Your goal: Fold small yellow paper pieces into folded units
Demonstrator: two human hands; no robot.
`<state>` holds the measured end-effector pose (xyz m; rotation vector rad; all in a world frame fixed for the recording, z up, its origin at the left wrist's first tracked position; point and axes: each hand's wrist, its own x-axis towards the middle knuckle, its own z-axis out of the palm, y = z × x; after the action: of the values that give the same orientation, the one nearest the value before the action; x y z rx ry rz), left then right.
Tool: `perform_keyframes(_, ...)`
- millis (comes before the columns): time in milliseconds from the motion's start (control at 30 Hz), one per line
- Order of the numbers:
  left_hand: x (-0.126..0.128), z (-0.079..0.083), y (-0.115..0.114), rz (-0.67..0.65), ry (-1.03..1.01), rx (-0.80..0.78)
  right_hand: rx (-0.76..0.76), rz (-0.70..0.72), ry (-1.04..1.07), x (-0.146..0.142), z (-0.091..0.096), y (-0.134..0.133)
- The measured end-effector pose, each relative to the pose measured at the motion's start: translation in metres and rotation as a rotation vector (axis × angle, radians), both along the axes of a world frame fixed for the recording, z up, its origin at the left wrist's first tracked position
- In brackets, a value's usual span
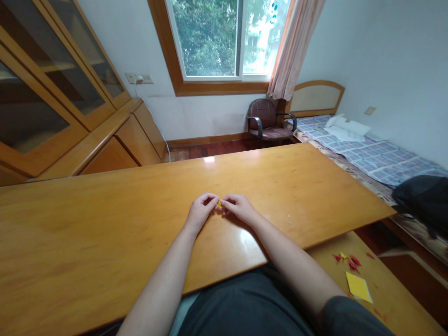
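My left hand and my right hand meet over the middle of a wooden table. Both pinch a tiny yellow piece of paper between their fingertips, just above the tabletop. Most of the paper is hidden by my fingers. My forearms reach forward from the near edge of the table.
A lower wooden surface at the right carries a yellow paper sheet and several small red and yellow folded pieces. A bed with a dark bag lies right, a chair under the window, cabinets left.
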<state>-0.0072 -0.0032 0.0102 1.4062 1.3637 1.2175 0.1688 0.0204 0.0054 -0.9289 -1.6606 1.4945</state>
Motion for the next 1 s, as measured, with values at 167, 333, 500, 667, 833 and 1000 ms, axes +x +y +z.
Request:
perform_keyframes(167, -0.001, -0.0009, 0.0003, 0.01, 0.009, 0.005, 0.044, 0.004, -0.01, -0.0002, -0.0012, 0.0016)
perform_keyframes(333, -0.0005, 0.0011, -0.0017, 0.041, -0.051, -0.014, 0.003, -0.049, 0.01, 0.0, 0.0003, 0.0034)
perform_keyframes(500, -0.0014, 0.0004, -0.0019, 0.081, -0.064, -0.009, -0.017, -0.049, 0.056, -0.0003, -0.0021, 0.0049)
perform_keyframes(667, -0.0016, -0.0022, -0.0006, 0.09, -0.083, -0.009, -0.054, -0.041, 0.06, -0.0007, -0.0052, 0.0047)
perform_keyframes(833, -0.0006, -0.0006, -0.0009, 0.082, -0.102, -0.021, -0.048, -0.059, 0.039, -0.0014, -0.0075, 0.0059)
perform_keyframes(1000, 0.0003, -0.0019, -0.0003, 0.024, -0.167, -0.064, -0.052, -0.113, 0.088, -0.0004, -0.0066, 0.0088)
